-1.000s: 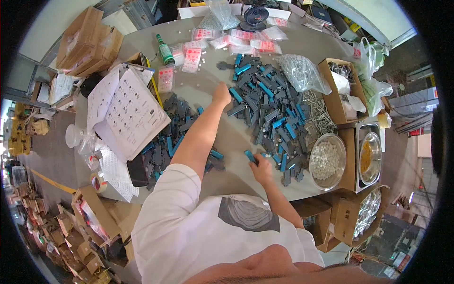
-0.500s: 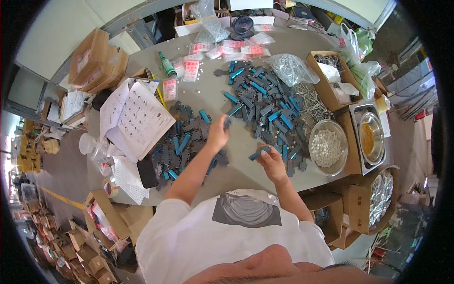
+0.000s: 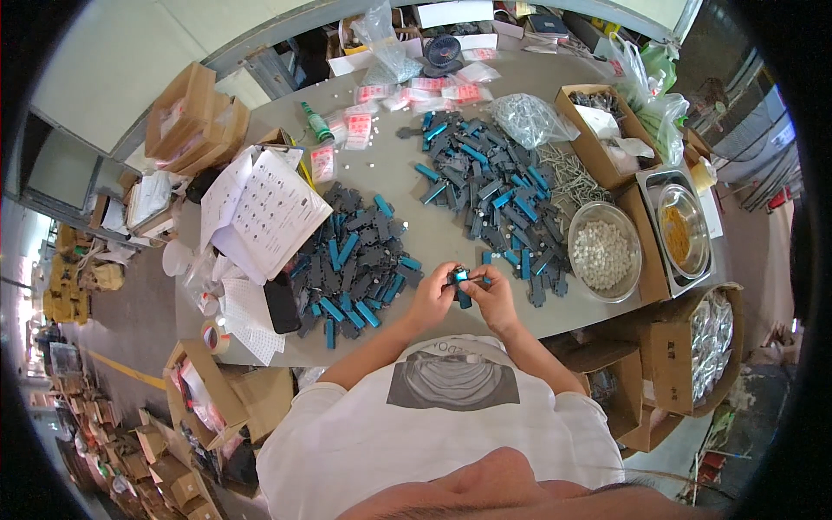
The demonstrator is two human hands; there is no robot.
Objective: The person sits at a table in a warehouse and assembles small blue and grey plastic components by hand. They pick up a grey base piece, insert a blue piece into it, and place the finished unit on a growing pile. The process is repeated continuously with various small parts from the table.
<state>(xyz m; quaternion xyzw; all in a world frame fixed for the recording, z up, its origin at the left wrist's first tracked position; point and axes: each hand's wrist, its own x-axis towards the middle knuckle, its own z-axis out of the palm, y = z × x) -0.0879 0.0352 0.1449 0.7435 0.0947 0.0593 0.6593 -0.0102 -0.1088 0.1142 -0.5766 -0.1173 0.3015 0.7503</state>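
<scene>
Close to my chest, both hands meet over the table's near edge. My left hand [image 3: 431,299] has its fingers closed around a small dark grey and blue part [image 3: 462,278]. My right hand [image 3: 492,302] pinches the same part from the other side; fingers partly cover it, so I cannot tell if it is one piece or two pressed together. To the left lies a heap of dark grey and blue parts [image 3: 348,276]. A larger pile of similar parts [image 3: 494,186] spreads beyond my right hand.
A steel bowl of small white pieces [image 3: 604,251] stands right of the large pile, beside loose metal pins [image 3: 572,180]. Printed sheets [image 3: 269,212] and a black phone [image 3: 281,303] lie left. Red-printed packets [image 3: 358,130], a green bottle [image 3: 317,123] and a clear bag [image 3: 530,121] are farther back.
My left hand has come back from between the piles, toward my chest and right. My right hand has moved slightly nearer with its blue part, and the hands now meet.
</scene>
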